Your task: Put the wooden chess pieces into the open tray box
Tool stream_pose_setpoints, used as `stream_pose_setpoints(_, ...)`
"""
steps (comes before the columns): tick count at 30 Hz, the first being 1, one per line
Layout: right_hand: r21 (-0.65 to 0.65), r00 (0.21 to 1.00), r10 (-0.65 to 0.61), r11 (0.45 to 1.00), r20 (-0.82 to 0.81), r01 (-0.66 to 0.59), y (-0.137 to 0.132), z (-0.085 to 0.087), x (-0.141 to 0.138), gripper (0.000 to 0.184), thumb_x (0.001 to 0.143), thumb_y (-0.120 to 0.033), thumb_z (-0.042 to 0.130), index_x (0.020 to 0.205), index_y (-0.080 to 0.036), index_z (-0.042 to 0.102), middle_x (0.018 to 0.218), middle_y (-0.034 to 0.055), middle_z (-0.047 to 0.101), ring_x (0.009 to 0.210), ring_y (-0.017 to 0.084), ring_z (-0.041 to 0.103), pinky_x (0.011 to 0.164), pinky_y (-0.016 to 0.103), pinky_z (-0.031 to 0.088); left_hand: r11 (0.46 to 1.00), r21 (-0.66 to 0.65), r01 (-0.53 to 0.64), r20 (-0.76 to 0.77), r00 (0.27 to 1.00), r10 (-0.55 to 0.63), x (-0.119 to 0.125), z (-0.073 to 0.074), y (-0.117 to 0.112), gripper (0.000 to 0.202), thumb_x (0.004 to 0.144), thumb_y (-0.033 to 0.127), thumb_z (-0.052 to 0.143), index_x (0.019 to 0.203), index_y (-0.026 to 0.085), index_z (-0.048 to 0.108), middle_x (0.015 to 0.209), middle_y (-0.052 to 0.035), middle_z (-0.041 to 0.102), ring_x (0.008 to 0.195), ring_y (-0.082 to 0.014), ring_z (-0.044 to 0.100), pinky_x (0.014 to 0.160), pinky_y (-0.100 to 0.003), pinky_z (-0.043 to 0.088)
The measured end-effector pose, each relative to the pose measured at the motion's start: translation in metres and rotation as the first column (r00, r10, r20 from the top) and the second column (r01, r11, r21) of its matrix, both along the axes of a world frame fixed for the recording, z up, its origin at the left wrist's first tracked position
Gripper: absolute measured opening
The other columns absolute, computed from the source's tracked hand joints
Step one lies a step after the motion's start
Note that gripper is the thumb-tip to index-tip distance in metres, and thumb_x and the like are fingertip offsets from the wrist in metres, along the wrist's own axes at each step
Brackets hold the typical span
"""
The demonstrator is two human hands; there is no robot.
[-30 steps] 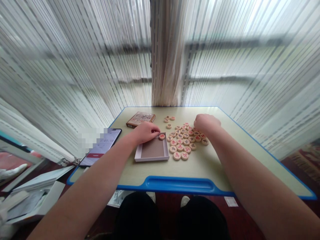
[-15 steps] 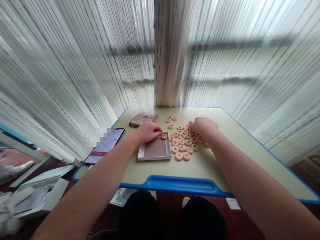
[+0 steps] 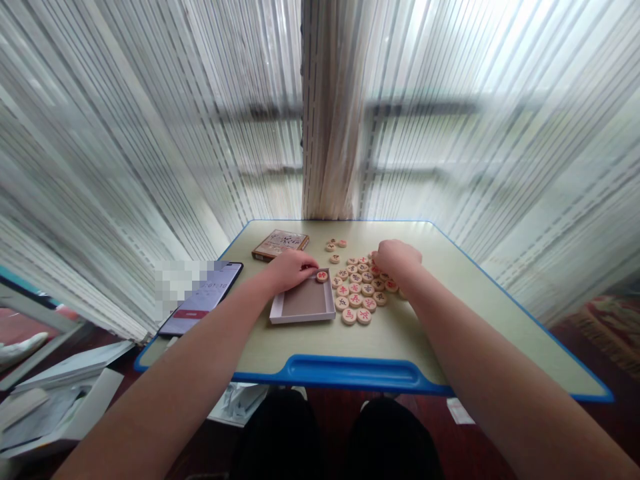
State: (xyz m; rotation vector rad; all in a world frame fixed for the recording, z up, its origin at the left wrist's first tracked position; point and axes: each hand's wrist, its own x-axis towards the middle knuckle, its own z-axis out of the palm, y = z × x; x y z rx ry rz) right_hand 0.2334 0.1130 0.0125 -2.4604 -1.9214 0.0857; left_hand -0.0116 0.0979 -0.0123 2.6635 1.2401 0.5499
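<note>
1. So far, one piece point(image 3: 323, 276) lies in the tray's point(image 3: 303, 315) far right corner, with the left hand point(image 3: 293, 269) touching it, fingers pressed together.
2. The remaining pieces point(image 3: 357, 300) lie just right of it, on the table point(image 3: 450, 320).
3. Over them the right hand point(image 3: 395, 259) curls; its grip is hidden.

Head camera looks down, forward over table point(image 3: 450, 333).

The left grip point(image 3: 293, 269) rests on the far edge of a shallow white tray point(image 3: 303, 317), fingertips beside a round wooden disc point(image 3: 322, 276) in its far right corner. The right grip point(image 3: 395, 257) curls over a cluster of discs point(image 3: 356, 300) on the desk point(image 3: 460, 313); a phone point(image 3: 200, 299) lies left of the tray, at the desk edge
</note>
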Motion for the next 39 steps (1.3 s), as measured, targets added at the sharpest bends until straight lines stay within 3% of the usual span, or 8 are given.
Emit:
stream_pose_setpoints(18,0.062,0.998,-0.016,0.998,-0.067,0.020,0.006,-0.002,0.009,0.041,0.086,-0.044,0.044,0.109,-0.019,0.067,0.108,0.0152,0.066,0.107,0.029,0.059,0.085,0.041,0.046,0.999,0.049,-0.001,-0.006,1.000,0.001,0.000,-0.002,0.002,0.025,0.084,0.030,0.052,0.091,0.018,0.073,0.091,-0.0054,0.073,0.086,-0.0186,0.064,0.080,-0.029,0.046)
stream_pose_setpoints(21,0.072,0.992,0.043,0.997,-0.121,-0.035,0.007,-0.004,0.009,0.037,0.085,-0.043,0.044,0.102,-0.022,0.070,0.105,0.0124,0.068,0.103,0.026,0.060,0.083,0.037,0.046,0.999,0.048,0.011,-0.010,1.000,-0.010,-0.001,-0.002,0.003,0.024,0.083,0.031,0.053,0.089,0.018,0.073,0.089,-0.0052,0.073,0.084,-0.0185,0.064,0.079,-0.029,0.046)
stream_pose_setpoints(27,0.224,0.977,0.143,0.969,-0.156,-0.106,0.007,-0.009,0.004,0.033,0.084,-0.035,0.044,0.101,-0.024,0.071,0.102,0.0088,0.070,0.096,0.023,0.061,0.078,0.031,0.046,1.000,0.019,0.009,-0.017,1.000,-0.009,-0.001,0.000,0.002,0.026,0.084,0.032,0.052,0.090,0.019,0.073,0.092,-0.0051,0.073,0.086,-0.0186,0.064,0.080,-0.029,0.046)
stream_pose_setpoints(34,0.150,0.945,0.244,0.965,-0.217,-0.214,0.011,-0.015,0.005,0.030,0.074,-0.022,0.055,0.098,-0.026,0.073,0.099,0.0038,0.072,0.089,0.018,0.062,0.075,0.025,0.046,1.000,0.014,-0.012,-0.024,1.000,0.012,-0.003,0.002,0.001,0.027,0.083,0.034,0.051,0.091,0.020,0.073,0.091,-0.0043,0.073,0.086,-0.0185,0.064,0.080,-0.029,0.047)
stream_pose_setpoints(39,0.162,0.931,0.299,0.950,-0.209,-0.268,0.015,-0.017,0.006,0.028,0.077,-0.028,0.055,0.098,-0.024,0.073,0.094,0.0042,0.072,0.086,0.017,0.062,0.075,0.024,0.045,1.000,0.013,-0.019,-0.011,1.000,0.019,-0.003,0.002,0.000,0.026,0.083,0.032,0.052,0.090,0.019,0.073,0.091,-0.0042,0.073,0.085,-0.0183,0.065,0.079,-0.028,0.046)
